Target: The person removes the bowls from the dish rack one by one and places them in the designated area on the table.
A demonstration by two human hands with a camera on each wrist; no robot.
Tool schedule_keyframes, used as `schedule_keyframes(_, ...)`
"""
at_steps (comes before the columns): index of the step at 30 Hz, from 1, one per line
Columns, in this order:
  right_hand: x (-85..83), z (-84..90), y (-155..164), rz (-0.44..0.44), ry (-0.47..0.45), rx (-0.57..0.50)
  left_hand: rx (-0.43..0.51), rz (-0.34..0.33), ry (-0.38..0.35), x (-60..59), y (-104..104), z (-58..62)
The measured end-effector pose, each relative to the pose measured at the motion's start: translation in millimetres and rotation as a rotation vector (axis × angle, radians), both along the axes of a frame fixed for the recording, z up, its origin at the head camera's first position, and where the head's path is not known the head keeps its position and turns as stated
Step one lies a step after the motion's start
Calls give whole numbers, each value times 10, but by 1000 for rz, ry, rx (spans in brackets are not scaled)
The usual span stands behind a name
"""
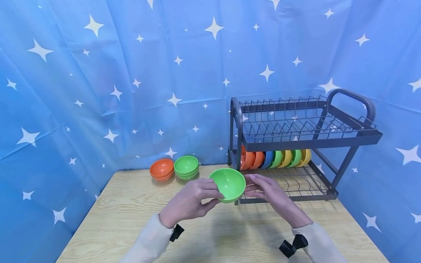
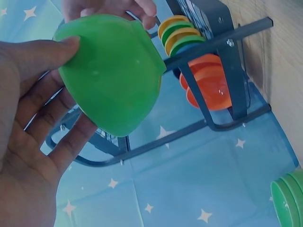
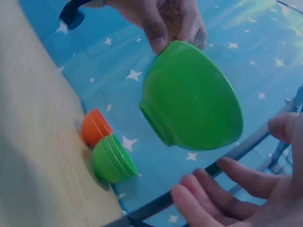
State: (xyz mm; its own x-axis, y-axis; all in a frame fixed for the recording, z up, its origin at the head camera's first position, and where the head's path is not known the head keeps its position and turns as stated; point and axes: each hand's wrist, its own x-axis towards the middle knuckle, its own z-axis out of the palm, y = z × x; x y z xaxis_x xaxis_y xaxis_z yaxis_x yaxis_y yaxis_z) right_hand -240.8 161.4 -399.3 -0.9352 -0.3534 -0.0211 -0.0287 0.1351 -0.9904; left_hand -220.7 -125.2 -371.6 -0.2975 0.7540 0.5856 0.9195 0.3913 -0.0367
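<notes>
Green plastic bowl [image 1: 228,183] sits up off the worktop [image 1: 131,215] between our hands, left hand [image 1: 190,201] pinching its rim while the right hand [image 1: 268,191] stays spread alongside, just in front of the dish rack [image 1: 296,146].

The left hand [image 2: 28,137] fills the left side of the view and holds a green bowl [image 2: 111,75], thumb lying along the rim at the top, fingers curled under the outside wall. At the top edge, fingers of the right hand [image 2: 109,7] touch the bowl's far rim. Behind the bowl stands a dark rack [image 2: 222,52]. In its lower tier, bowls stand on edge in a row: orange bowls [image 2: 210,85] nearest, then a blue bowl [image 2: 189,47], green ones and yellow ones [image 2: 173,21]. At the lower right corner, stacked green bowls [image 2: 288,198] sit against the starred blue cloth [image 2: 189,189].
</notes>
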Motion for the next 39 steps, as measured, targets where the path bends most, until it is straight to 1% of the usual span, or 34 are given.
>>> schedule_keyframes(4, -19, 33, -18, -83, 156, 108, 28, 16, 4, -67, -70, -10)
schedule_keyframes(8, -48, 67, -45, -169, 324, 206, 56, 52, 1, -142, -146, -21)
schedule_keyframes(11, -78, 107, -68, -208, 389, 223, 84, 84, -11, -203, -210, -32)
schedule_keyframes(17, -173, 163, -100, -232, 437, 212, 127, 148, -55, -375, -364, -98)
schedule_keyframes(22, -275, 165, -132, -238, 496, 248, 142, 245, -100, -548, -501, -150)
schedule_keyframes(26, -338, 171, -153, -242, 511, 285, 169, 322, -119, -690, -586, -184)
schedule_keyframes(32, -418, 185, -200, -267, 529, 312, 188, 399, -120, -896, -678, -241)
schedule_keyframes(35, -441, 182, -223, -272, 535, 304, 187, 430, -122, -979, -723, -278)
schedule_keyframes(39, -450, 185, -249, -270, 550, 293, 195, 473, -162, -1060, -783, -331)
